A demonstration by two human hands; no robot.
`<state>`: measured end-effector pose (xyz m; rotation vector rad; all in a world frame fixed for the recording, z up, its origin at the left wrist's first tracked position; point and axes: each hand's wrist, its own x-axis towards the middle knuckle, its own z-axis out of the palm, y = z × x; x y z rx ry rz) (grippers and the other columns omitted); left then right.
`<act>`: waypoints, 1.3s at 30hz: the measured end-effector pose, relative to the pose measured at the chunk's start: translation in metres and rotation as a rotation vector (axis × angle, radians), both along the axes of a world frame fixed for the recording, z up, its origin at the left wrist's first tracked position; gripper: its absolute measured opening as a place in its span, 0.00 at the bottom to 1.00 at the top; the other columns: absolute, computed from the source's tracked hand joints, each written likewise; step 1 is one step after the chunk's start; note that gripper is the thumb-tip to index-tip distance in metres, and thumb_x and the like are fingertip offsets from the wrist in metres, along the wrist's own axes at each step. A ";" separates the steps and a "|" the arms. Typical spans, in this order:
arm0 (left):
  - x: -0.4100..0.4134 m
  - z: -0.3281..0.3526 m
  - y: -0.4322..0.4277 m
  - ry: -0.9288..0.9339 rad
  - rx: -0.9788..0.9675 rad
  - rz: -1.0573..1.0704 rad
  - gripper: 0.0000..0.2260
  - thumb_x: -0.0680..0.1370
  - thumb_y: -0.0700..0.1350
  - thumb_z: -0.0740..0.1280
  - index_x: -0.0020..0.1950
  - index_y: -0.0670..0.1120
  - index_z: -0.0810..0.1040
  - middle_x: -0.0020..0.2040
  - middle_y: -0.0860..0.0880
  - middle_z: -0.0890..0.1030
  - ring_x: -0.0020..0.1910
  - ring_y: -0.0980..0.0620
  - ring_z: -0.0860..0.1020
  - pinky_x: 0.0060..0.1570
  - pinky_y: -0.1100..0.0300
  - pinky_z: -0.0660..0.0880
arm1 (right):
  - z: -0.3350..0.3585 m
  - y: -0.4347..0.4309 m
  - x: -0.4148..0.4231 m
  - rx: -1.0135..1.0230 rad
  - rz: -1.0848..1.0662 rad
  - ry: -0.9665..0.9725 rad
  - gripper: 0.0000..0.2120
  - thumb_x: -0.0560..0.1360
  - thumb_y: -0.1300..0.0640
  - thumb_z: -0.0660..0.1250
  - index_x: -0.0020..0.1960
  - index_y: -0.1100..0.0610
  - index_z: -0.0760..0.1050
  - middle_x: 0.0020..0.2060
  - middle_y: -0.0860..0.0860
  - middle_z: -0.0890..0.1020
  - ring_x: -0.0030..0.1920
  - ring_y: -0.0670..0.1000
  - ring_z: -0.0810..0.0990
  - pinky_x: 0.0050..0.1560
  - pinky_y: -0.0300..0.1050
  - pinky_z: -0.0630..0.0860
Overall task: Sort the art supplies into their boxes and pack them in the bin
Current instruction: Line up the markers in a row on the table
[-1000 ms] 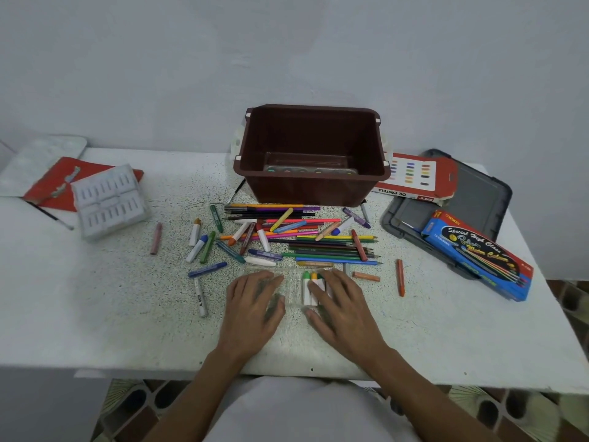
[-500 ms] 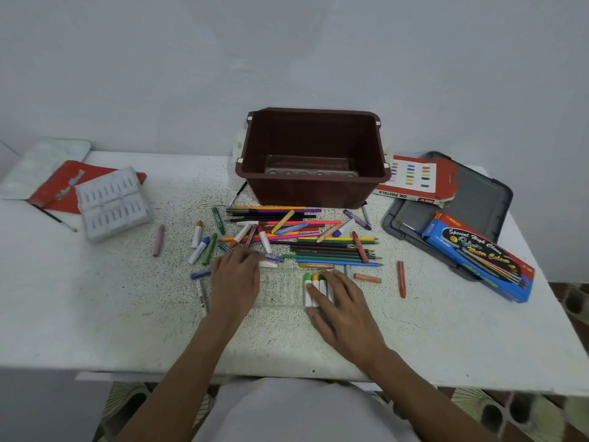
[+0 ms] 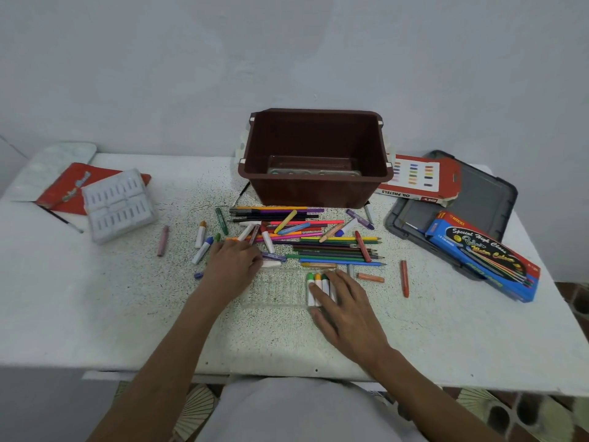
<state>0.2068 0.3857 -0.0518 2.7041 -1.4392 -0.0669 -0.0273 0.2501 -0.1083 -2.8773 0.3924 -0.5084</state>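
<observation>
- The left hand (image 3: pixel 234 263) has left the clear tray (image 3: pixel 277 288), where it lay flat a second ago, and has gone up into the loose pile.
- Its fingers (image 3: pixel 252 255) curl toward a purple crayon (image 3: pixel 274 257) and a white crayon (image 3: pixel 271 264). From this angle I cannot tell whether they pinch either one.
- The right hand (image 3: pixel 347 311) has stayed put, with fingers straight, gripping nothing and pressing on the right end of the tray. A few crayons (image 3: pixel 318 283) sit there in a row.
- This looks like filling the tray one crayon at a time. Most of it is bare, so the sorting seems to be at an early stage.
- The pencils (image 3: pixel 331 250) lie heaped between the tray and the bin (image 3: pixel 315 193), mixed with more crayons.
- The bin holds only what seems to be a clear case at its bottom.
- To the right, a blue box (image 3: pixel 484 253) rests on a grey lid (image 3: pixel 478 193), with an oil pastels box (image 3: pixel 417 178) just behind.
- To the left, a white insert (image 3: pixel 118 205) sits on a red box (image 3: pixel 63 186), and a palette (image 3: pixel 47 161) lies at the far corner.
- The counter (image 3: pixel 446 330) is white and flecked with dark specks.
- The wall behind is plain and pale, and patterned floor tiles show below the near edge.
</observation>
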 end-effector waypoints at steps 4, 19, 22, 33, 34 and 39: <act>-0.004 0.001 0.003 0.021 -0.144 -0.037 0.09 0.82 0.49 0.62 0.56 0.47 0.80 0.53 0.50 0.82 0.55 0.45 0.77 0.58 0.50 0.67 | 0.000 0.000 0.000 0.007 0.000 -0.006 0.20 0.82 0.46 0.59 0.70 0.54 0.73 0.69 0.59 0.72 0.72 0.59 0.66 0.71 0.56 0.65; -0.038 0.001 -0.011 0.677 -0.280 -0.110 0.07 0.80 0.53 0.65 0.43 0.55 0.78 0.36 0.50 0.81 0.35 0.49 0.79 0.41 0.49 0.78 | -0.001 -0.001 -0.001 0.016 -0.002 -0.012 0.20 0.82 0.45 0.60 0.70 0.54 0.72 0.69 0.59 0.72 0.72 0.59 0.66 0.70 0.56 0.65; -0.044 -0.002 -0.015 0.663 -0.300 -0.128 0.11 0.80 0.57 0.64 0.44 0.54 0.80 0.35 0.50 0.81 0.34 0.53 0.78 0.39 0.54 0.76 | -0.002 -0.001 0.000 0.011 -0.003 -0.018 0.21 0.82 0.45 0.60 0.70 0.54 0.73 0.69 0.59 0.72 0.71 0.59 0.66 0.70 0.55 0.65; -0.055 -0.010 -0.013 0.853 -0.429 0.040 0.09 0.77 0.52 0.70 0.57 0.55 0.79 0.41 0.56 0.81 0.40 0.64 0.79 0.39 0.71 0.73 | 0.000 0.000 0.000 0.014 -0.007 -0.012 0.20 0.82 0.45 0.59 0.70 0.54 0.73 0.69 0.59 0.72 0.71 0.60 0.67 0.70 0.56 0.66; -0.056 -0.009 -0.014 0.846 -0.451 0.065 0.09 0.77 0.52 0.71 0.57 0.56 0.78 0.40 0.56 0.81 0.39 0.64 0.80 0.39 0.72 0.74 | 0.000 0.000 0.000 0.015 -0.007 -0.014 0.20 0.82 0.45 0.59 0.69 0.54 0.73 0.69 0.59 0.72 0.71 0.60 0.67 0.70 0.55 0.65; -0.064 -0.012 -0.017 0.696 -0.449 0.066 0.10 0.77 0.53 0.71 0.57 0.57 0.75 0.38 0.58 0.81 0.37 0.64 0.80 0.38 0.66 0.77 | -0.001 0.000 0.000 0.016 -0.002 -0.013 0.20 0.82 0.45 0.58 0.70 0.53 0.72 0.69 0.59 0.71 0.71 0.59 0.66 0.71 0.54 0.63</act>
